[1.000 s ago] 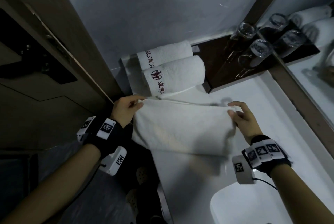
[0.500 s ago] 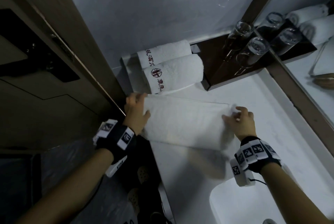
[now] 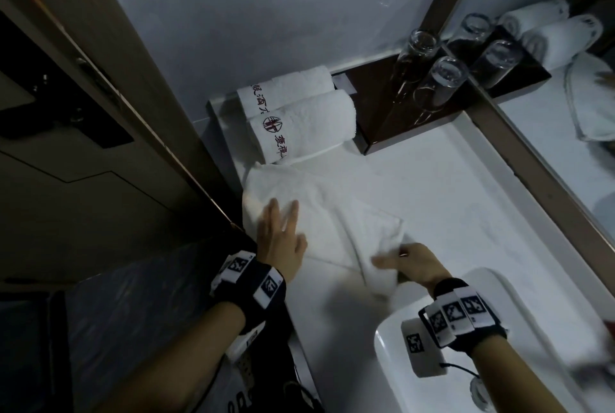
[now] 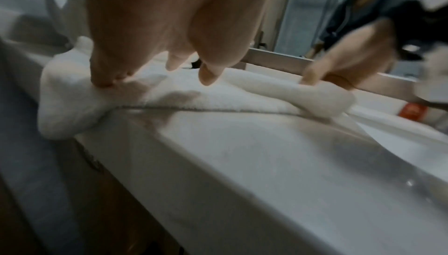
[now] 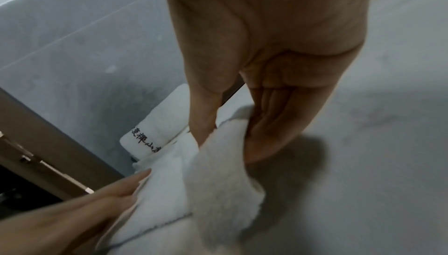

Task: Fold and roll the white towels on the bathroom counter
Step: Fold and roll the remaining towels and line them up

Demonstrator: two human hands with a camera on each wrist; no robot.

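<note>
A white folded towel (image 3: 336,213) lies on the white counter (image 3: 466,213), its left end hanging a little over the counter's left edge. My left hand (image 3: 279,233) lies flat on its left part with the fingers straight and spread; the left wrist view shows the fingers (image 4: 206,73) above the towel (image 4: 169,94). My right hand (image 3: 409,262) pinches the towel's right end between thumb and fingers and has it lifted and turned over toward the left, as the right wrist view shows of the towel (image 5: 218,163). Two rolled white towels (image 3: 299,116) with red lettering lie behind.
A dark brown tray (image 3: 416,113) at the back holds upturned drinking glasses (image 3: 442,79). A mirror (image 3: 565,96) runs along the right wall. The white basin (image 3: 392,356) sits at the front right. A brown door frame (image 3: 133,96) borders the counter on the left.
The towel was laid down flat on the counter. My left hand let go of its corner and now presses flat on it; my right hand has brought the right end toward the left and nearer.
</note>
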